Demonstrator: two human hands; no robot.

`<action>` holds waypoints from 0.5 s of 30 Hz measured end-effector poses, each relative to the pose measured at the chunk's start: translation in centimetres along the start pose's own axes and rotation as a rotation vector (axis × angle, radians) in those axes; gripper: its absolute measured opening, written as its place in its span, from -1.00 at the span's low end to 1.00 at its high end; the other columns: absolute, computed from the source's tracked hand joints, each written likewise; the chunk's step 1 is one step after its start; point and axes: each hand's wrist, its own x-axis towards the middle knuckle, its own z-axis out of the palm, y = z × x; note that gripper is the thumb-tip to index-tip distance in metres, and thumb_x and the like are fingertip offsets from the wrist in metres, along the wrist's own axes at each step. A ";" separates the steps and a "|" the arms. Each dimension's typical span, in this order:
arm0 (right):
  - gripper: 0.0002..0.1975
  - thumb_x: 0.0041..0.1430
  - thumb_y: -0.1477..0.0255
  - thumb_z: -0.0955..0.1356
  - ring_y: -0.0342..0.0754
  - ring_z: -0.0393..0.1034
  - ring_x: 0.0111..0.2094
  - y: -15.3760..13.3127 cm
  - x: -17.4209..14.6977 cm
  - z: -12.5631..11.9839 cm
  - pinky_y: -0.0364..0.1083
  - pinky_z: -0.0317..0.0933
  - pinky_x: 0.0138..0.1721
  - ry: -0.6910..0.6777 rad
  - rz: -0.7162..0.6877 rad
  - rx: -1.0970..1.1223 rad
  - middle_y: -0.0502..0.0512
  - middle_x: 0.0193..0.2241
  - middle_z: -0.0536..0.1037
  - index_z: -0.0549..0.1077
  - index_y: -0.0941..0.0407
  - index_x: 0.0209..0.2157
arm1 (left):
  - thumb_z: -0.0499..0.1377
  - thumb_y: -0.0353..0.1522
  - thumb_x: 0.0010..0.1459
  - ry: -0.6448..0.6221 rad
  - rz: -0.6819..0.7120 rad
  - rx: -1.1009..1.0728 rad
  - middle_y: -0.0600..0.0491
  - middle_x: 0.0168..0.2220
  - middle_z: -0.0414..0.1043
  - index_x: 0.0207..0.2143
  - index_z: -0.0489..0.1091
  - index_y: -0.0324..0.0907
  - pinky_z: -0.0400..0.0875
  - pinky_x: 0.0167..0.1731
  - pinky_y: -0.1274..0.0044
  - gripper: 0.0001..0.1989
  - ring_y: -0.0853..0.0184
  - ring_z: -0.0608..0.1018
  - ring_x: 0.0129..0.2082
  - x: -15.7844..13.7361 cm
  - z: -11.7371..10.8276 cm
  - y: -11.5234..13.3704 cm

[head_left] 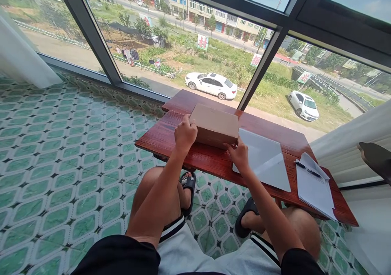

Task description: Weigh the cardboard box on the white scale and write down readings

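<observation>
A closed brown cardboard box sits on the left part of the dark red wooden table. Around its left end my left hand is closed, with the thumb on the near top edge. My right hand grips the near right corner low down, thumb and fingers bent about it. Whether the box's underside touches the tabletop all along, I cannot tell. Just right of the box lies a flat, pale, shiny sheet or board, close to my right hand.
At the table's right end are white papers with a black pen on top. Behind the table stands a large framed window. White curtains hang at both sides. My knees and sandals are at the table's near edge.
</observation>
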 end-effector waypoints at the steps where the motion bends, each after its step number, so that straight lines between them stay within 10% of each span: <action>1: -0.47 0.18 0.19 0.38 0.06 0.51 -0.26 0.1 0.0 0.0 -0.02 0.37 -0.20 -0.014 -0.006 0.008 0.20 -0.23 0.64 0.45 0.15 0.12 | -0.08 -0.30 0.32 0.003 0.008 0.016 -0.18 0.02 0.57 0.19 0.35 -0.15 0.38 0.01 0.26 -0.54 -0.05 0.58 0.02 0.0 -0.1 0.0; 12: -0.33 0.25 0.34 0.33 0.10 0.40 0.18 2.6 0.0 -1.4 0.06 0.34 0.13 -0.160 -0.100 0.009 0.25 0.21 0.45 0.18 0.12 0.37 | -0.10 -0.34 0.31 0.044 0.047 0.170 -0.34 0.00 0.54 0.19 0.40 -0.28 0.37 0.00 0.16 -0.50 -0.14 0.56 0.00 -0.2 -0.3 0.3; 15: -0.45 0.32 0.25 0.31 0.07 0.52 0.01 3.1 -0.6 -3.5 0.02 0.39 0.01 -0.093 -0.072 -0.009 0.21 0.09 0.56 0.32 0.11 0.28 | -0.11 -0.38 0.31 0.208 0.198 0.160 -0.28 0.10 0.49 0.26 0.34 -0.30 0.30 0.10 0.19 -0.46 -0.10 0.43 0.15 -0.4 0.1 0.3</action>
